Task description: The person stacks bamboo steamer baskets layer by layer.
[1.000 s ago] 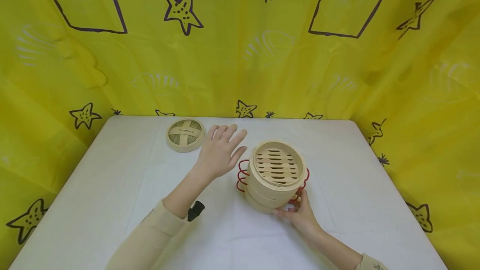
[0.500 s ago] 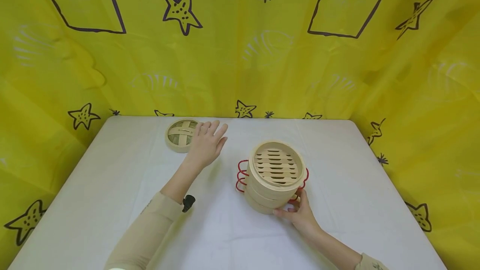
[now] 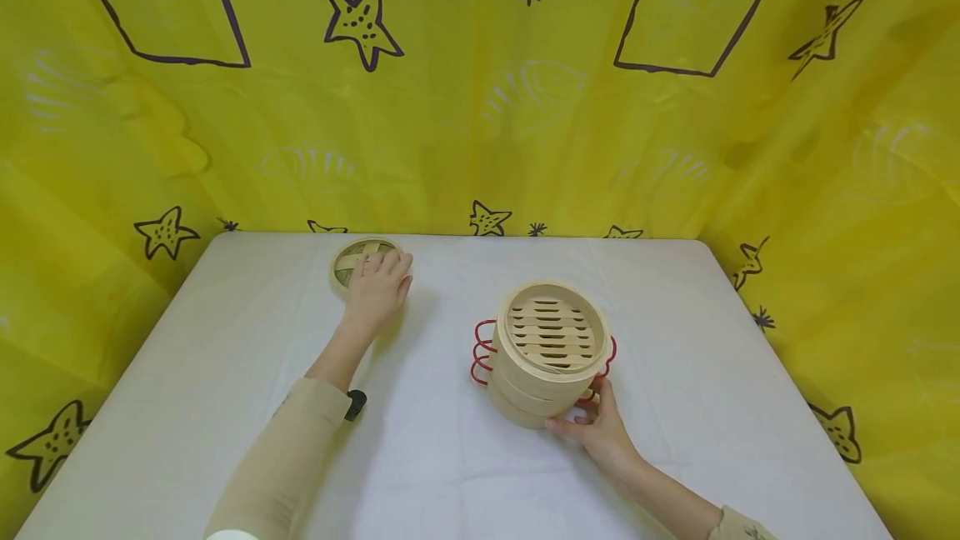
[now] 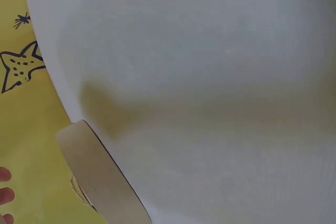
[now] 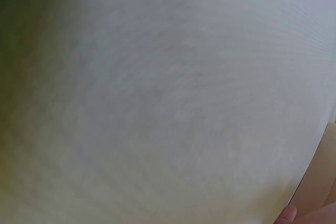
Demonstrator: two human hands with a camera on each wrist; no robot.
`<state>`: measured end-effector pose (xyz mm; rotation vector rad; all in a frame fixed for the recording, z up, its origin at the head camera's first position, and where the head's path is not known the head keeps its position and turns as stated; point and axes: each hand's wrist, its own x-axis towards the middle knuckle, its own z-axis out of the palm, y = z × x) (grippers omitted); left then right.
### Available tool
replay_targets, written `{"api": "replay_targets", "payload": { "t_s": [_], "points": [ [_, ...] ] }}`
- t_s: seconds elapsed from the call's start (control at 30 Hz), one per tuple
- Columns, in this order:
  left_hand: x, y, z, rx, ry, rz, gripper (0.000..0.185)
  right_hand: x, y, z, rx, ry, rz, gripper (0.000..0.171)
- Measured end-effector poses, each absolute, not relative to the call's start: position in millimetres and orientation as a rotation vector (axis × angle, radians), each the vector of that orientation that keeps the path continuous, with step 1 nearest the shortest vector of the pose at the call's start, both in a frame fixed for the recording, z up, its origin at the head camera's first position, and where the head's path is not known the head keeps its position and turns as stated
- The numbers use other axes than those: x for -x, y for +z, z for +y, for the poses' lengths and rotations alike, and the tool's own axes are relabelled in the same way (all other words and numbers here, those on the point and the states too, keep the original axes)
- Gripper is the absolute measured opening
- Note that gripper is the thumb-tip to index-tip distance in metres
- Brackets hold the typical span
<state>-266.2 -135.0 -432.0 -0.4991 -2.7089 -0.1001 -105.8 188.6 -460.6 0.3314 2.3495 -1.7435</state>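
A round bamboo steamer lid (image 3: 346, 265) with crossed woven strips lies at the back left of the table. My left hand (image 3: 375, 294) is over its near right part, fingers spread and slightly bent. The left wrist view shows the lid's side wall (image 4: 102, 177), with the fingertips (image 4: 5, 196) apart from it. Right of the middle stands a stacked bamboo steamer (image 3: 536, 386) with a slatted top and red loops on both sides. My right hand (image 3: 606, 432) grips its lower right side, thumb at the front near the base. Its other fingers are partly hidden behind the wall.
A white cloth covers the table (image 3: 435, 457). Yellow curtains (image 3: 450, 132) with drawn starfish close it in at the back and both sides. A black wrist strap (image 3: 356, 405) sits at the left cuff.
My left hand has moved left and lowered from beside the steamer to over the lid. The right hand and the steamer have stayed in place.
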Motion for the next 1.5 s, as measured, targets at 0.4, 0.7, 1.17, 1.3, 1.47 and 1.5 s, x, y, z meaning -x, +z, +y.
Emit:
{"api": "replay_targets", "payload": {
  "t_s": [0.4, 0.7, 1.17, 1.3, 1.47, 1.5],
  "points": [
    [277, -439, -166, 0.376, -0.025, -2.879, 0.035, 105, -460, 189, -0.340, -1.743, 2.327, 0.081],
    [284, -430, -186, 0.374, 0.155, -3.030, 0.041, 105, -459, 189, -0.329, -1.747, 2.340, 0.080],
    [296, -430, -187, 0.377, 0.228, -3.053, 0.033, 105, -461, 189, -0.328, -1.741, 2.348, 0.077],
    [301, -430, -186, 0.370, 0.247, -3.072, 0.034, 105, -462, 190, -0.342, -1.742, 2.345, 0.076],
    [304, -429, -184, 0.348, 0.248, -3.107, 0.037, 105, -462, 191, -0.339, -1.748, 2.336, 0.077],
    [305, -429, -183, 0.344, 0.249, -3.110, 0.037, 105, -461, 191, -0.339, -1.749, 2.334, 0.077]
  ]
}}
